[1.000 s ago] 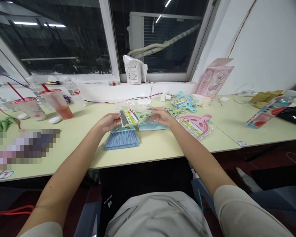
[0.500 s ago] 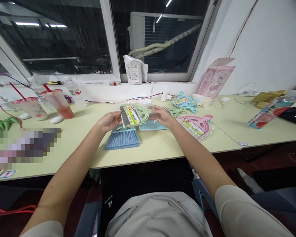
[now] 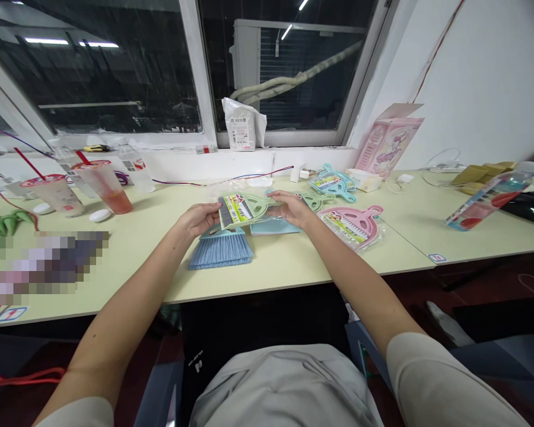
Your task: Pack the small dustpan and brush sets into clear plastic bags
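Between both hands, slightly above the table, is a green mini dustpan-and-brush set (image 3: 254, 206) with a yellow label and grey bristles. My left hand (image 3: 200, 220) grips its bristle end. My right hand (image 3: 289, 207) is closed around the handle end, where clear plastic wrap shows. Beneath it lies a blue hand broom (image 3: 221, 249), bristles toward me, its upper part hidden. A light blue flat piece (image 3: 276, 227) lies just behind, partly covered. To the right are a pink dustpan set (image 3: 353, 225), another green set (image 3: 314, 201) and a turquoise set (image 3: 333, 182), all on the table.
Two drink cups with red straws (image 3: 104, 187) stand at the left, near a white rounded object (image 3: 100, 215). A pink box (image 3: 389, 142) and a tilted bottle (image 3: 487, 201) are at the right. A plastic-wrapped package (image 3: 242, 127) sits on the windowsill.
The green dustpan set tilts a little flatter and has dropped slightly. Both hands keep hold of it, and everything else looks the same.
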A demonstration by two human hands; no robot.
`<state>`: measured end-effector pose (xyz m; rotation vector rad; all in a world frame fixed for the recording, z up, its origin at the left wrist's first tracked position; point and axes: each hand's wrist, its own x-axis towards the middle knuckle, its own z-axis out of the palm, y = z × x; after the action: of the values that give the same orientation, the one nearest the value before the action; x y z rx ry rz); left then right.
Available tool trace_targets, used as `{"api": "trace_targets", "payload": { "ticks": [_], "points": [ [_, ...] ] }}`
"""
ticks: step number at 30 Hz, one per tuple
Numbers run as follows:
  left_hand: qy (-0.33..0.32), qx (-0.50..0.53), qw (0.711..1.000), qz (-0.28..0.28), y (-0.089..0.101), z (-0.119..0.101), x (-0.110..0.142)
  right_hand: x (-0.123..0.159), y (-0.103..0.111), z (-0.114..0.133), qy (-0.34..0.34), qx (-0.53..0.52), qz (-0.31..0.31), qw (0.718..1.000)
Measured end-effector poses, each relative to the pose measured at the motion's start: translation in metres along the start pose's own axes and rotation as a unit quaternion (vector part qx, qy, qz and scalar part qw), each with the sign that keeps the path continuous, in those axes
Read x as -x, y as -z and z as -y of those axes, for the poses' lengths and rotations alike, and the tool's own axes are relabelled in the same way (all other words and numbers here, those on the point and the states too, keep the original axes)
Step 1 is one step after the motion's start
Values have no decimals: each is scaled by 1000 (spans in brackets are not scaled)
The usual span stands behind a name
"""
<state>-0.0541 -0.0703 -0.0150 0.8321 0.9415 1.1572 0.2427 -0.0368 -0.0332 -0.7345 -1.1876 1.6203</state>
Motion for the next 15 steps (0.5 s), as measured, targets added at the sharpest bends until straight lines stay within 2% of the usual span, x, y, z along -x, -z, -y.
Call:
{"api": "trace_targets", "payload": {
  "ticks": [6, 12, 15],
  "points": [
    [-41, -30, 999, -12, -1, 2, 0, 1, 0, 2, 2, -8, -27, 1000],
    [-50, -24, 998, 0, -7, 2, 6, -10, 7, -5, -7, -12, -94, 995],
    [-50, -15, 999, 1, -10, 3, 8, -13, 11, -7, -5, -25, -87, 996]
  ]
}}
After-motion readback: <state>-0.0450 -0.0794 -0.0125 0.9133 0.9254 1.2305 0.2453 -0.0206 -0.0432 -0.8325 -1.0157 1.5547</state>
